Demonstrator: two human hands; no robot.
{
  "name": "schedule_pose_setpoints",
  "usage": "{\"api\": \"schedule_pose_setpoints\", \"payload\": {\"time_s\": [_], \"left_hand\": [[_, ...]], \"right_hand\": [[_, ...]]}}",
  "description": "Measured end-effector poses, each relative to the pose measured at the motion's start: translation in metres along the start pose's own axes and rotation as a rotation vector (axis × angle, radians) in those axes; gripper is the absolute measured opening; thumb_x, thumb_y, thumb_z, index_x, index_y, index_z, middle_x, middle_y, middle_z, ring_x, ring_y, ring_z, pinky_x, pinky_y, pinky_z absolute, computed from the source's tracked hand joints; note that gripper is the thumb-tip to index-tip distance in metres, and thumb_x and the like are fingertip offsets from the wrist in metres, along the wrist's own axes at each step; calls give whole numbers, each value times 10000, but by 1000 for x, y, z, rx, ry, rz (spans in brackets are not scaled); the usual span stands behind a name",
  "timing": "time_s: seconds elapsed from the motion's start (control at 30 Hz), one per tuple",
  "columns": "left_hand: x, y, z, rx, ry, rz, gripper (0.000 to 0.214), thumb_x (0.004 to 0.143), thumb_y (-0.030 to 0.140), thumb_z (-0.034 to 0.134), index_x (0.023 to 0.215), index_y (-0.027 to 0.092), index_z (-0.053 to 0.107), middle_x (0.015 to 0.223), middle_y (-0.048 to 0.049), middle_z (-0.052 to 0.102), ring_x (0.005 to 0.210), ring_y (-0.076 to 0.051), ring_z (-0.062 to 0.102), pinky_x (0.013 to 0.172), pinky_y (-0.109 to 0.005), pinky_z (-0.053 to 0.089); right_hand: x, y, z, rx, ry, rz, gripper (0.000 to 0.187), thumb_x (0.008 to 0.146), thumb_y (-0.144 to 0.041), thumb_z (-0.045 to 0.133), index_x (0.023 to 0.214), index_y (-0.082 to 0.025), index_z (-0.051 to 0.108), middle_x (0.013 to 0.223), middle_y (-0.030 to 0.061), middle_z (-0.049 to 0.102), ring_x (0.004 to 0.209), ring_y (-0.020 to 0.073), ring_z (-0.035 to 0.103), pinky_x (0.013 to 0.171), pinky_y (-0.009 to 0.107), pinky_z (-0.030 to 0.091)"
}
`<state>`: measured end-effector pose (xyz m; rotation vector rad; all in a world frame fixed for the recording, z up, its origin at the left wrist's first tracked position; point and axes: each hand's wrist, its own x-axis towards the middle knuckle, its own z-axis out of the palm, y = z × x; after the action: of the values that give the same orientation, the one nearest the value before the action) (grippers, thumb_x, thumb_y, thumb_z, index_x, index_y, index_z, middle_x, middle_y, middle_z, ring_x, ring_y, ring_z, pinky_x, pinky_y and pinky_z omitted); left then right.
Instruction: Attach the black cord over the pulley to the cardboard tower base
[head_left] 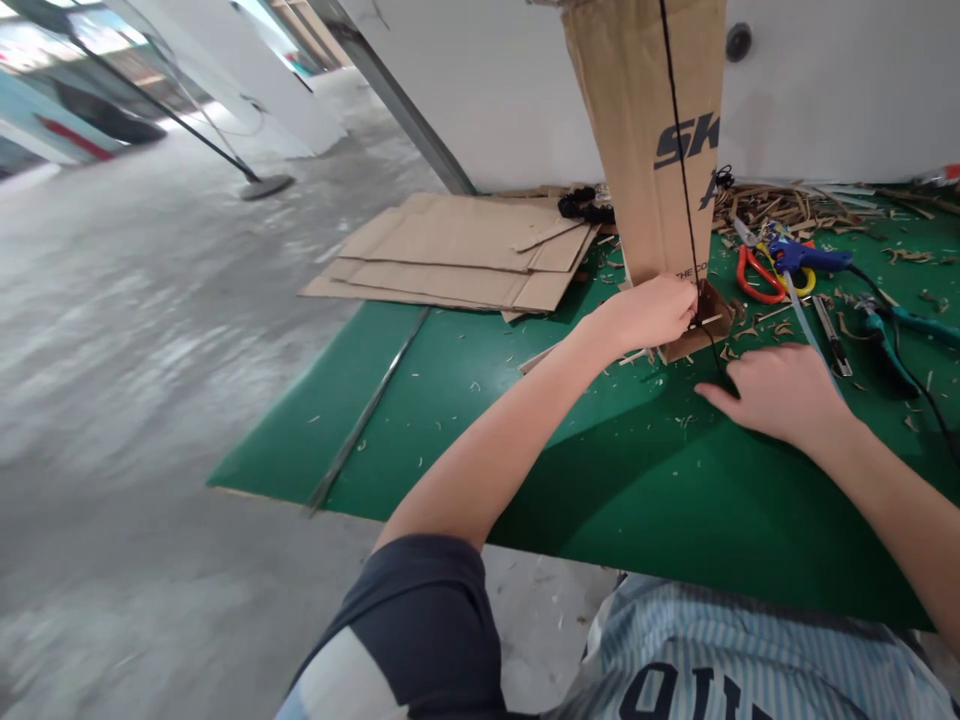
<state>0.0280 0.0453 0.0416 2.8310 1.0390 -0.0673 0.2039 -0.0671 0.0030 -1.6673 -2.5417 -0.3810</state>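
Observation:
An upright folded cardboard piece (645,130) with dark printed letters stands on the green tabletop, its lower end flared into flaps. A black cord (681,150) runs down its front face. My left hand (656,312) is at the foot of the cardboard, its fingers closed in a pinch on the cord near the flaps. To the right of it, my right hand (787,392) lies low over the green surface. Its thumb points left, apart from the fingers, close to the loose end of the cord; the undersides of its fingers are hidden.
Flat cardboard sheets (465,250) lie stacked on the left. Red-handled scissors (757,278), a blue glue gun (814,256), a utility knife (832,335) and teal-handled pliers (885,345) lie on the right. Cardboard scraps (780,205) pile against the white wall. The green tabletop (330,400) ends at left.

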Motion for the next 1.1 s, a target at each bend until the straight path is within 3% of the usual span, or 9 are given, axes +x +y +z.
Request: {"api": "schedule_pose_setpoints", "payload": {"time_s": [0.17,0.33,0.5,0.73,0.93,1.1], "left_hand": [[-2,4,-5,-31,-25,2,313,918,144,408,936,98,717,888,-133,702,784,-200,629,736,-323,444],[-2,5,-7,-59,-15,20,274,903,121,431,849,115,700,824,-97,698,714,-167,603,669,-294,408],[-3,5,-8,-62,-6,15,272,904,124,435,844,121,700,810,-94,697,706,-168,589,651,-297,389],[-4,6,-10,-133,-8,33,288,911,140,434,944,135,720,920,-85,731,778,-164,614,735,-283,422],[-6,4,-12,-148,-51,36,264,881,207,478,928,134,727,909,-92,730,729,-170,605,682,-292,426],[-9,4,-15,-183,-74,61,307,833,166,483,992,155,745,964,-72,751,753,-164,617,703,-280,434]], "right_hand": [[8,5,3,5,205,154,499,966,-570,427,867,-152,679,789,110,699,673,215,623,541,312,173],[20,-4,17,-11,224,164,402,1005,-445,409,1039,-142,671,857,106,714,607,172,593,535,316,173],[22,1,25,-23,182,117,319,979,-194,369,873,-164,668,771,62,705,564,145,570,537,313,168],[12,-4,20,28,72,110,256,879,-270,441,795,-189,669,685,38,696,525,159,542,542,306,148],[8,-2,16,35,-16,166,272,843,-281,443,757,-185,683,671,49,695,520,158,531,534,306,157],[3,-1,13,45,-75,170,292,821,-297,453,703,-189,697,624,50,671,522,164,529,528,300,167]]}}
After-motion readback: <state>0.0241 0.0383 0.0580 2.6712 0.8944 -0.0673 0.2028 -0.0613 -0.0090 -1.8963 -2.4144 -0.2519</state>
